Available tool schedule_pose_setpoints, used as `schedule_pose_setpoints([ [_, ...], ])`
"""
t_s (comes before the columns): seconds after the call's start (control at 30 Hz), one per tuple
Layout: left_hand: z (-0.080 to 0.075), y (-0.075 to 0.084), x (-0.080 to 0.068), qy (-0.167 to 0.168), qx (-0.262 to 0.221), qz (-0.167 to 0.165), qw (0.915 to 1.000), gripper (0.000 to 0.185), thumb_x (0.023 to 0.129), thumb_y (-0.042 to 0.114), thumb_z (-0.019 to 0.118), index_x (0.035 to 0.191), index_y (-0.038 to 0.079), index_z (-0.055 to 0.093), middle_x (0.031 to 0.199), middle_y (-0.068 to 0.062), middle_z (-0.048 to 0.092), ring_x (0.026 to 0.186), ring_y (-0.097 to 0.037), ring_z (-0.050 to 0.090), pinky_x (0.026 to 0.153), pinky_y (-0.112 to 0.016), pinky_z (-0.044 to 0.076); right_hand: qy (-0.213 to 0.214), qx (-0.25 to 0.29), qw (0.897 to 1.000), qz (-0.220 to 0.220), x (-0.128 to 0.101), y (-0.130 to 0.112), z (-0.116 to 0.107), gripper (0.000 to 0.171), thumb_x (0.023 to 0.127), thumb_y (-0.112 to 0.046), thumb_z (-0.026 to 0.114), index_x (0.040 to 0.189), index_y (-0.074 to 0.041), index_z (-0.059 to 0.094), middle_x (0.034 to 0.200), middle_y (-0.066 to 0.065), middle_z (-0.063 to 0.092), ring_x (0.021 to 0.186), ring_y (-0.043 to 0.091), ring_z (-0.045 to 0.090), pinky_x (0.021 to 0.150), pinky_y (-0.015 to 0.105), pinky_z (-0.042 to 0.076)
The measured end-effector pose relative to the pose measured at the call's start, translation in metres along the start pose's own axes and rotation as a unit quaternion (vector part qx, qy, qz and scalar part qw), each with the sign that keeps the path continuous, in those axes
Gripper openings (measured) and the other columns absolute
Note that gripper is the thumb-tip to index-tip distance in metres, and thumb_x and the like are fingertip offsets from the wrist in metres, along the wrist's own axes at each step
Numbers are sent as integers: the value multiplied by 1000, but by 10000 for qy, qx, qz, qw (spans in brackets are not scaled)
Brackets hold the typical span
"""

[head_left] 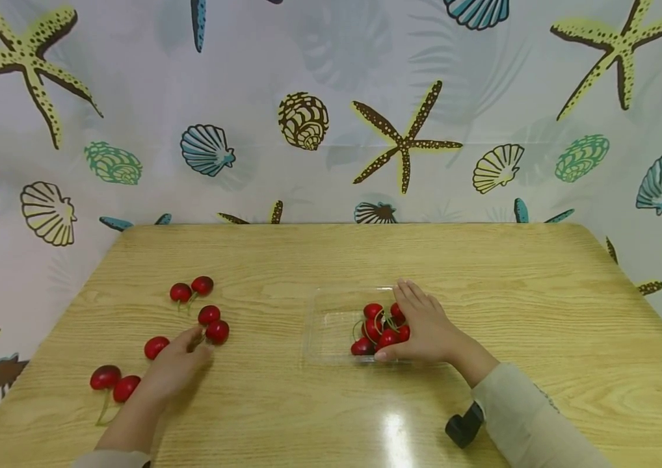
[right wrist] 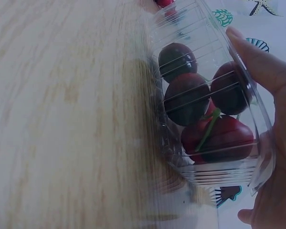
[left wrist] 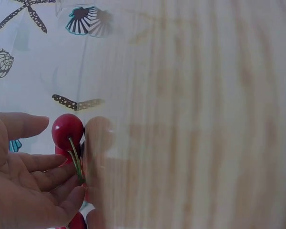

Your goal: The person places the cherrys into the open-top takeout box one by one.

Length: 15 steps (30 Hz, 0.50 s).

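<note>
My left hand (head_left: pixel 175 367) is low over the left of the table, its fingertips at a joined pair of red cherries (head_left: pixel 217 332). In the left wrist view, the thumb and fingers stand apart beside a cherry (left wrist: pixel 67 131) with green stems, not closed round it. My right hand (head_left: pixel 429 331) spans the right end of a clear plastic box (head_left: pixel 331 318), thumb at the near side and fingers at the far side. Several cherries (head_left: pixel 373 329) with stems lie heaped in the box's right half, partly covered by that hand; the right wrist view shows dark cherries (right wrist: pixel 187 98) through its ribbed wall.
More cherries lie on the wooden table (head_left: pixel 272 416): a pair (head_left: pixel 181 292) farther back, a single-looking cherry (head_left: pixel 157 347) beside the left hand, and a pair (head_left: pixel 105 377) left of the forearm. A shell-patterned curtain (head_left: pixel 331 175) stands behind the table.
</note>
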<state>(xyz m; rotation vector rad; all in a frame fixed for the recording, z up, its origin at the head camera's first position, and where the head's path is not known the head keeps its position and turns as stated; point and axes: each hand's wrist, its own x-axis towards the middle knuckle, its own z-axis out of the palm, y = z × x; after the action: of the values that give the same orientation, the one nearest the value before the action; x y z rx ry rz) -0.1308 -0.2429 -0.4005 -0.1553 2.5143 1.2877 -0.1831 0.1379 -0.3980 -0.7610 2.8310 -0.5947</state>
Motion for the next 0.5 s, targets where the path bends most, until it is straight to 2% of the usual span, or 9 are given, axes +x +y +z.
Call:
schedule_pose_setpoints([
  [0.17, 1, 1, 3, 82, 202, 6, 9998, 61, 89, 20, 42, 133, -11, 12, 134, -31, 17, 122, -45, 12, 94, -53, 15, 2, 0, 10000, -15, 0, 0, -1, 114, 61, -68, 58, 137, 2, 10, 143, 14, 3, 129, 27, -1, 98, 51, 6],
  [0.37, 3, 1, 7, 352, 615, 47, 9975, 53, 88, 15, 44, 127, -15, 26, 127, -32, 30, 116, -45, 25, 92, -52, 23, -23, 8, 10000, 6, 0, -1, -1, 113, 61, -66, 59, 137, 2, 9, 143, 14, 3, 129, 27, -1, 98, 51, 6],
  [0.5, 5, 0, 10, 575, 838, 52, 9948, 47, 87, 16, 47, 122, -14, 35, 121, -31, 38, 111, -43, 33, 88, -50, 29, -31, 18, 10000, 5, -1, -2, -3, 113, 62, -65, 60, 137, 2, 9, 143, 14, 3, 129, 27, -1, 98, 51, 6],
])
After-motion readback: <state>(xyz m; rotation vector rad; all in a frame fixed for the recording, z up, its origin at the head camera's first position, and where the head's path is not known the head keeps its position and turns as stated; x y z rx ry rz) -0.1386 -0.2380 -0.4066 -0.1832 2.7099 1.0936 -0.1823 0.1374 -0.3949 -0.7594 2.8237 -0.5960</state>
